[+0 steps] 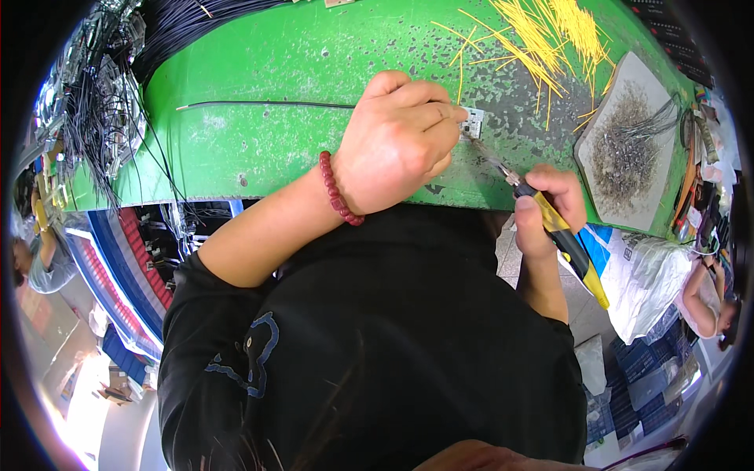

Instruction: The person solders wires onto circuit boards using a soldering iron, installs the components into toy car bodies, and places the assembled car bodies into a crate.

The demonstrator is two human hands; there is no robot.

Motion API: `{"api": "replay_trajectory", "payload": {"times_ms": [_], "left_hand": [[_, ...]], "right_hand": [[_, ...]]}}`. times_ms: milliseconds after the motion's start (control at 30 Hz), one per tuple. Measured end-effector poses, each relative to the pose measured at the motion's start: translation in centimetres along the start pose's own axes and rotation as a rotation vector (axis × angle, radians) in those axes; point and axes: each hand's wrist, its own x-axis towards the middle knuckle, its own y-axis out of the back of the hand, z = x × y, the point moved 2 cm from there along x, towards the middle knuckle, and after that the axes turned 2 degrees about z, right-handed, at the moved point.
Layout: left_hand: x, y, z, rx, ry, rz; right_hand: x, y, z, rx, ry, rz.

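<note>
My left hand (404, 141), a red bead bracelet (338, 188) on its wrist, is closed over the green tabletop. Its fingertips pinch the lower end of a thin yellow wire (460, 78) at the edge of a small white circuit board (473, 122). A black cable (267, 104) runs in from the left and disappears beneath this hand. My right hand (554, 208) grips a yellow and black soldering iron (561, 231), its tip pointing up and left to the board's lower edge. Whether the tip touches the board I cannot tell.
Loose yellow wires (542, 43) lie in a heap at the far right. A grey slab (628, 149) with dark solder debris sits right of the iron. Bundles of black cables (102, 102) fill the far left. Other people (707, 302) sit at both sides.
</note>
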Motion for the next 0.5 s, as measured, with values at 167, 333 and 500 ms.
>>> {"api": "replay_trajectory", "payload": {"times_ms": [167, 333, 500], "left_hand": [[-0.1, -0.1, -0.1, 0.006, 0.000, 0.011], [-0.1, 0.0, 0.0, -0.011, 0.004, 0.002], [-0.1, 0.2, 0.0, -0.019, 0.008, -0.015]], "right_hand": [[0.3, -0.6, -1.4, 0.118, -0.069, 0.064], [1.4, -1.6, -0.4, -0.030, 0.070, 0.032], [2.7, -2.8, -0.3, -0.316, 0.202, -0.164]]}}
